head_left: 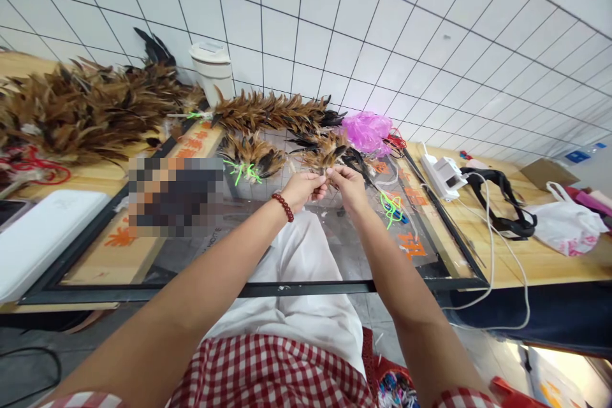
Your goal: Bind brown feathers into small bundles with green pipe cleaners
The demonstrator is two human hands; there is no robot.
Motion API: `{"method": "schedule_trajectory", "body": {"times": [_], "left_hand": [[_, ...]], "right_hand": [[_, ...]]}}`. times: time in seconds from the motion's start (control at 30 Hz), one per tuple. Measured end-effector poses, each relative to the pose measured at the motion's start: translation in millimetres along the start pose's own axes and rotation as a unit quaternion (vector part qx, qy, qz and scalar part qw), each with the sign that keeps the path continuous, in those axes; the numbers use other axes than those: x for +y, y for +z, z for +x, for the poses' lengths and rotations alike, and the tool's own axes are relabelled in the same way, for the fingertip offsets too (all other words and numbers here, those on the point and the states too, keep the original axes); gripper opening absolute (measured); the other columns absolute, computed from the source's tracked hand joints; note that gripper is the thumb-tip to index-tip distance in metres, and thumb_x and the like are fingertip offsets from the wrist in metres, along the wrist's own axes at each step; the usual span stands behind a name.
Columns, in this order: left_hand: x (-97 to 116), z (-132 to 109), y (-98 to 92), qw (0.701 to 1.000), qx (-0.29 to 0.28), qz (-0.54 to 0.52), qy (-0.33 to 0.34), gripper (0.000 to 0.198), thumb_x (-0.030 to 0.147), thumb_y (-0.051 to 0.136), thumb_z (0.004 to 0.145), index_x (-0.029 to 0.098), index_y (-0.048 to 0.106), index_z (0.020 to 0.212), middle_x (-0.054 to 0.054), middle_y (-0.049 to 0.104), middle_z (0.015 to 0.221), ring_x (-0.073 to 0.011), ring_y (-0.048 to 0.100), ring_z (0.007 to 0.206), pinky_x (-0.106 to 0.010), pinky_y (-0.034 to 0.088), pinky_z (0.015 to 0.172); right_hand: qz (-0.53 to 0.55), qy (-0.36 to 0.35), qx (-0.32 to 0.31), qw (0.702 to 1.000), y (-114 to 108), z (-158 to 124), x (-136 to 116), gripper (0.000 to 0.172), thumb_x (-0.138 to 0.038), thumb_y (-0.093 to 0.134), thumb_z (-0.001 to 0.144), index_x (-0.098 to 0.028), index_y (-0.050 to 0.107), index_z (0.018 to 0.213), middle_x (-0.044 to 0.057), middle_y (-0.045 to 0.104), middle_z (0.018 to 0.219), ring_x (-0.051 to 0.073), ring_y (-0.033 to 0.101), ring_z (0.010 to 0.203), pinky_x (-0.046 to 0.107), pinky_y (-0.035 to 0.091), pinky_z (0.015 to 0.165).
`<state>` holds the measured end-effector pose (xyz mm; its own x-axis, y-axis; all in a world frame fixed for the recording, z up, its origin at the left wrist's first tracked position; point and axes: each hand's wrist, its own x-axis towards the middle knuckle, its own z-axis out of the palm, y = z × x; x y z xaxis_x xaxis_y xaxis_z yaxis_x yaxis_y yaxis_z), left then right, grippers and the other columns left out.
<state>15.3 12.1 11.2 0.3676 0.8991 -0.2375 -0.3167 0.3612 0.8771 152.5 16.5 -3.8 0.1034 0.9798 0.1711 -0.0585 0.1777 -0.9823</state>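
Observation:
My left hand [305,190], with a red-brown bead bracelet [283,206] on its wrist, meets my right hand [347,183] over the glass panel [329,229]. Thumbs and fingers of both are pinched together on a small feather, mostly hidden by the fingertips. Just behind them lies a tuft of brown and black feathers [325,150]. Left of my hands is another feather bunch [253,156] with bright green ties [243,171]. A long feather garland [272,111] runs along the back. Green cord [392,209] lies right of my right hand.
A large feather heap [90,108] fills the left, near a white box [52,236]. A white cup [213,70] and purple plastic [367,132] stand by the tiled wall. On the right are a power strip [440,175], cables, a black headset [502,204] and a white bag [568,223].

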Motion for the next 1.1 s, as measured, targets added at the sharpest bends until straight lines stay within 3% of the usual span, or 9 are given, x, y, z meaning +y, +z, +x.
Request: {"method": "schedule_trajectory", "body": {"times": [0.1, 0.27, 0.47, 0.67, 0.8, 0.9, 1.0, 1.1], "left_hand": [[1, 0, -1.8, 1.0, -0.018, -0.012, -0.01, 0.018, 0.012, 0.057, 0.085, 0.008, 0.061, 0.067, -0.003, 0.059, 0.057, -0.0067, 0.054, 0.046, -0.018, 0.043, 0.047], [4, 1, -6.8, 0.993, -0.088, -0.043, -0.063, 0.014, 0.012, 0.059, 0.084, 0.008, 0.063, 0.071, -0.006, 0.064, 0.065, -0.0106, 0.064, 0.058, -0.021, 0.051, 0.057], [4, -1, -5.7, 0.991, -0.107, -0.028, -0.069, 0.015, 0.019, 0.059, 0.085, 0.007, 0.068, 0.082, -0.011, 0.07, 0.08, -0.0157, 0.068, 0.068, -0.027, 0.055, 0.065], [-5, 1, -0.5, 0.999, -0.039, 0.015, -0.015, 0.011, 0.016, 0.067, 0.079, 0.007, 0.066, 0.072, -0.009, 0.068, 0.068, -0.0118, 0.063, 0.057, -0.024, 0.052, 0.059], [-4, 5, -3.3, 0.997, -0.005, -0.073, 0.013, 0.01, 0.015, 0.061, 0.083, 0.009, 0.064, 0.075, -0.008, 0.068, 0.07, -0.0125, 0.065, 0.064, -0.025, 0.053, 0.064], [2, 8, -9.3, 0.986, 0.038, -0.146, 0.069, 0.011, 0.015, 0.056, 0.086, 0.011, 0.062, 0.078, -0.004, 0.065, 0.07, -0.0095, 0.063, 0.063, -0.022, 0.052, 0.063], [7, 11, -14.6, 0.973, 0.085, -0.181, 0.112, 0.012, 0.015, 0.054, 0.087, 0.011, 0.062, 0.078, 0.0, 0.06, 0.063, -0.0063, 0.058, 0.055, -0.018, 0.048, 0.055], [9, 12, -16.7, 0.967, 0.114, -0.192, 0.119, 0.012, 0.015, 0.055, 0.087, 0.011, 0.061, 0.077, 0.001, 0.056, 0.06, -0.0055, 0.054, 0.05, -0.017, 0.045, 0.051]], "right_hand": [[0.035, 0.028, -0.026, 0.999, -1, -1, -5, 0.03, -0.043, 0.078, 0.062, -0.018, 0.066, 0.072, -0.004, 0.058, 0.059, 0.008, 0.048, 0.055, 0.022, 0.039, 0.055], [0.104, 0.161, -0.161, 0.968, -5, -4, -17, 0.037, -0.048, 0.08, 0.058, -0.017, 0.063, 0.071, -0.002, 0.059, 0.062, 0.008, 0.05, 0.056, 0.023, 0.043, 0.055], [0.062, 0.111, -0.05, 0.991, -6, -1, -11, 0.036, -0.042, 0.084, 0.051, -0.016, 0.059, 0.055, -0.004, 0.054, 0.05, 0.007, 0.046, 0.047, 0.021, 0.035, 0.047], [-0.014, 0.049, -0.015, 0.999, -2, -1, -5, 0.033, -0.043, 0.078, 0.059, -0.017, 0.059, 0.054, -0.004, 0.054, 0.052, 0.007, 0.047, 0.05, 0.023, 0.04, 0.052], [-0.016, 0.006, -0.023, 1.0, -3, 2, -3, 0.035, -0.041, 0.079, 0.058, -0.02, 0.067, 0.084, -0.001, 0.065, 0.077, 0.011, 0.057, 0.065, 0.025, 0.048, 0.064], [-0.072, -0.031, 0.033, 0.996, -11, 6, 0, 0.047, -0.038, 0.077, 0.058, -0.02, 0.066, 0.099, 0.001, 0.066, 0.087, 0.011, 0.057, 0.067, 0.025, 0.048, 0.063], [-0.213, -0.035, 0.066, 0.974, -22, 9, 2, 0.03, -0.038, 0.066, 0.068, -0.016, 0.068, 0.088, 0.001, 0.064, 0.073, 0.011, 0.052, 0.059, 0.024, 0.043, 0.057], [-0.372, -0.032, 0.021, 0.927, -28, 6, -2, 0.024, -0.04, 0.061, 0.072, -0.017, 0.069, 0.074, 0.001, 0.063, 0.065, 0.012, 0.051, 0.058, 0.024, 0.038, 0.057]]}}
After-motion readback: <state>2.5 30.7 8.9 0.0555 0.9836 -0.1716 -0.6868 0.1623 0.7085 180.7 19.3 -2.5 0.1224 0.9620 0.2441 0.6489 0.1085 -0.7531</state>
